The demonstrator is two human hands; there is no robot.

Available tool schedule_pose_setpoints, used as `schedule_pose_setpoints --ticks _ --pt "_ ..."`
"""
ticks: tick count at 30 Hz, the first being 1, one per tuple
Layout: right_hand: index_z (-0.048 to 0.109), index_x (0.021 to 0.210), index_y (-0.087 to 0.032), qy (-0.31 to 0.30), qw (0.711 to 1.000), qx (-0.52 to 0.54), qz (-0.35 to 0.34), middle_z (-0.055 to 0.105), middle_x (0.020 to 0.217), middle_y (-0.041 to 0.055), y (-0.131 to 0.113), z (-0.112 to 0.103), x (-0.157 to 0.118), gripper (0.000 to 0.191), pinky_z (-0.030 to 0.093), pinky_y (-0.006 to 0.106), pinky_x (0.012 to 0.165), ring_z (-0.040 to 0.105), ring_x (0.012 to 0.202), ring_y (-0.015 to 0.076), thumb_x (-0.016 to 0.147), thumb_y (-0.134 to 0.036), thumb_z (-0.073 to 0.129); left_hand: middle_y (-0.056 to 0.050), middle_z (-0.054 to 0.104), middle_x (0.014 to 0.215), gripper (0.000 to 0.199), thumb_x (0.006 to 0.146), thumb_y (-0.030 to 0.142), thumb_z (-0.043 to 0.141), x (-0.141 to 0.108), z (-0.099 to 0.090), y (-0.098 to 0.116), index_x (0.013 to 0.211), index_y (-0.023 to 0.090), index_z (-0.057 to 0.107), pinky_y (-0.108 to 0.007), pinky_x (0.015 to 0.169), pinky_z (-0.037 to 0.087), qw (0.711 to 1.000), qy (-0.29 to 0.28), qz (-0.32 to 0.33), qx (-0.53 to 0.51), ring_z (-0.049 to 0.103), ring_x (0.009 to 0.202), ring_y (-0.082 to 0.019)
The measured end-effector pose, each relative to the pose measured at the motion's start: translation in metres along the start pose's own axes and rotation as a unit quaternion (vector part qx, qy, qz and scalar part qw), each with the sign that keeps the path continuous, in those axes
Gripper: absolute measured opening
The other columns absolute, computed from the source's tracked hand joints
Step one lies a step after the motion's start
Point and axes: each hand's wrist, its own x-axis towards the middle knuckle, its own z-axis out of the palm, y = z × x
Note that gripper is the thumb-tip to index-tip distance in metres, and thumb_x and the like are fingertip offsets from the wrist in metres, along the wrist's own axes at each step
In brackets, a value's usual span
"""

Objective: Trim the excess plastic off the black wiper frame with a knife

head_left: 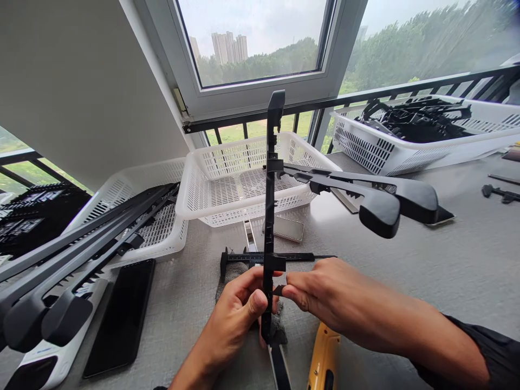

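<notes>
A long, narrow black plastic strip (270, 216) with clips along its edge stands nearly upright in front of me. Near its lower end, my left hand (239, 306) is closed around it. My right hand (325, 290) is pinched at the strip's right side, with a small dark pointed piece (278, 291) between thumb and finger; its kind is unclear. Behind my hands lies a black caliper (292, 257). A yellow-handled tool (324, 357) rests on the table below my right hand. Grey crumbly material (227, 279) lies partly hidden behind my left hand.
A white basket (244, 208) stands ahead, with similar black parts (379, 208) jutting over its right side. More long parts (93, 254) lean across a left basket (179, 238). A phone (119, 319) lies at left. A right basket (365, 149) holds tangled black pieces (418, 119).
</notes>
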Motion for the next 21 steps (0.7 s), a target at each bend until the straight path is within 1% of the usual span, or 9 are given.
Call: schedule_pose_setpoints --ticks 5,8,11,16,18,21 --pt "0.052 0.081 -0.022 -0.011 0.999 0.036 0.015 0.042 0.065 -0.0067 -0.001 -0.002 0.000 0.040 0.023 0.029 0.056 0.034 0.054 0.0112 0.118 -0.028 0.038 0.002 0.057 0.077 0.069 0.088 0.071 0.076 0.000 0.001 0.002 0.130 0.016 0.073 -0.017 0.044 0.049 1.000 -0.006 -0.005 0.007 0.052 0.050 -0.006" --pt "0.053 0.079 -0.021 -0.029 0.996 0.077 0.038 0.043 0.065 -0.0065 -0.002 -0.005 0.000 0.040 0.024 0.028 0.056 0.035 0.055 0.0101 0.117 -0.029 0.041 0.002 0.057 0.077 0.068 0.088 0.071 0.076 0.000 0.002 0.003 0.129 0.016 0.074 -0.017 0.045 0.049 1.000 -0.006 0.001 0.012 0.050 0.052 -0.007" --pt "0.052 0.076 -0.020 -0.041 0.988 0.134 0.068 0.043 0.064 -0.0062 -0.002 -0.008 0.000 0.042 0.024 0.026 0.055 0.034 0.055 0.0094 0.116 -0.033 0.043 0.001 0.057 0.079 0.068 0.088 0.071 0.076 0.000 0.004 0.004 0.128 0.017 0.075 -0.018 0.046 0.049 1.000 -0.007 0.007 0.019 0.049 0.054 -0.007" --pt "0.046 0.072 -0.020 -0.074 0.959 0.246 0.120 0.043 0.058 -0.0068 -0.003 -0.012 0.001 0.047 0.026 0.021 0.050 0.035 0.050 0.0071 0.115 -0.039 0.042 0.001 0.056 0.079 0.065 0.089 0.070 0.075 0.000 0.008 0.008 0.129 0.019 0.076 -0.018 0.047 0.048 0.999 -0.013 0.016 0.026 0.050 0.054 -0.007" --pt "0.045 0.071 -0.021 -0.090 0.946 0.279 0.138 0.043 0.056 -0.0069 -0.002 -0.012 0.002 0.048 0.027 0.020 0.048 0.036 0.049 0.0072 0.113 -0.045 0.046 0.001 0.056 0.078 0.064 0.089 0.070 0.075 0.000 0.009 0.009 0.128 0.019 0.077 -0.018 0.047 0.048 0.999 -0.012 0.020 0.031 0.050 0.054 -0.007" --pt "0.045 0.068 -0.021 -0.119 0.925 0.324 0.161 0.045 0.053 -0.0060 0.000 -0.013 0.002 0.056 0.031 0.020 0.047 0.037 0.048 0.0080 0.110 -0.058 0.048 0.002 0.055 0.078 0.064 0.089 0.070 0.075 0.000 0.008 0.009 0.128 0.019 0.077 -0.018 0.047 0.048 0.999 -0.014 0.020 0.029 0.049 0.054 -0.007"
